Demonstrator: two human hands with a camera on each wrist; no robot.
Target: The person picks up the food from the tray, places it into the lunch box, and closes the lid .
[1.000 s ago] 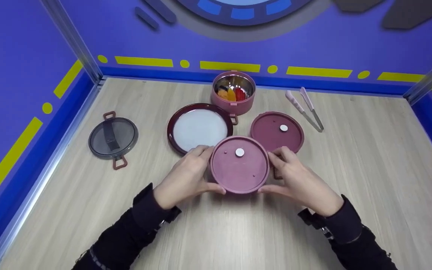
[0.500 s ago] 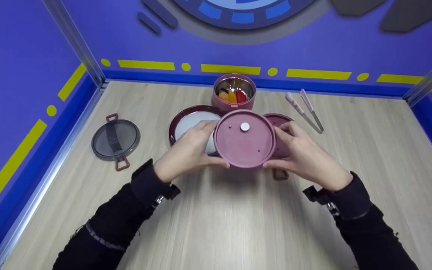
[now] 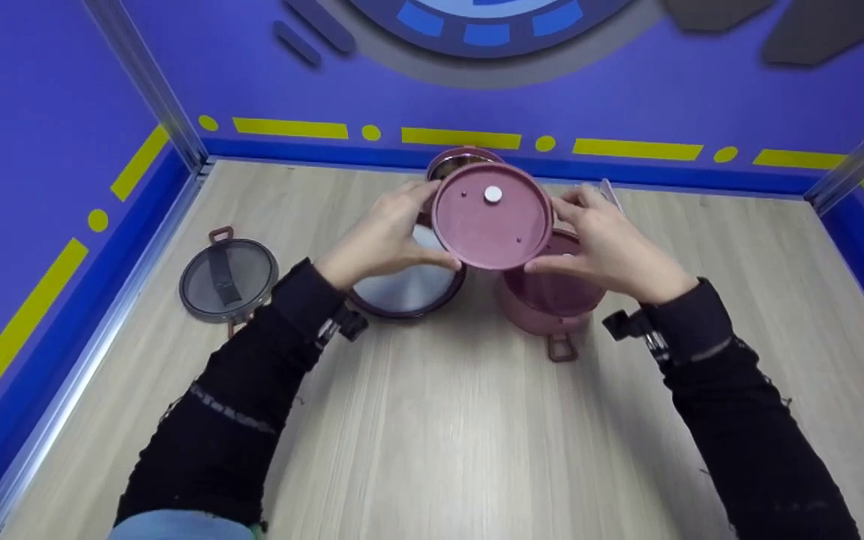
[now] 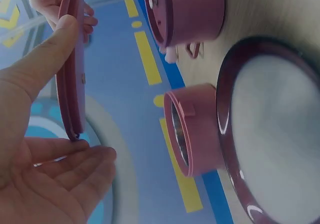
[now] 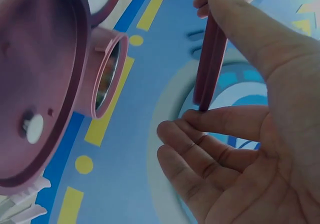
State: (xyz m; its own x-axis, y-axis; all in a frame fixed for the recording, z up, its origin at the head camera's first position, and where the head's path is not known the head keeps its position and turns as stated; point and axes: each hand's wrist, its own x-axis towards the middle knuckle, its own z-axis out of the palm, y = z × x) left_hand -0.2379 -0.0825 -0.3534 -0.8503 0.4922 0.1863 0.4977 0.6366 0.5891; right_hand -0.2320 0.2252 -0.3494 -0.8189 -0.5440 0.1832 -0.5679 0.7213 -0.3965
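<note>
Pinks, purples and yellow stripes

The lid (image 3: pixel 492 217) between the hands is dusty pink with a white button; just below the right hand (image 3: pixel 608 247) sits a matching pink pot (image 3: pixel 548 307). Under the left hand (image 3: pixel 383 236) lies a maroon-rimmed white plate (image 3: pixel 402 289). Sleeves are black, the table (image 3: pixel 439 435) pale wood grain, the walls violet with yellow dashes and dots.

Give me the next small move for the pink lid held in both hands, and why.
Probably carry the pink lid a little farther back and lower it level onto the open pink container behind it. The left hand and right hand grip its rim; it hovers in the air, overlapping the container's front edge, not yet centred.
</note>
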